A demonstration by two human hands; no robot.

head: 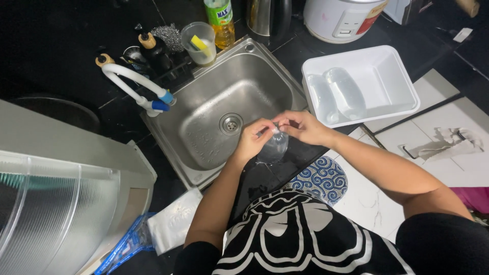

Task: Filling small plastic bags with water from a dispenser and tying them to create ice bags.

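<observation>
1. Nearest the camera, both forearms reach out over the dark counter edge just in front of the steel sink. That edge looks wet.
2. The left hand and the right hand meet at the sink's front right corner, fingertips pinched together on the neck of a clear water-filled bag. Both hands are clenched on that neck, the left from the sink side and the right from the far side, and the belly of the bag hangs just below them.
3. The bag hangs above the counter edge rather than above the basin, so a slip would likely drop it on the wet counter or past it to the patterned mat on the floor.
4. My judgement: the thin film, held only by fingertips, could slide loose if the fingers are wet, or spill at the neck if the pinch eases before it is closed.
5. To the right of the sink sits a white tub holding 2 more filled bags.
6. At the sink's left rim a white hose faucet curves over the basin, and the drain lies near the hands.
7. Behind the sink stand a cup with a sponge and a bottle of yellow liquid.
</observation>
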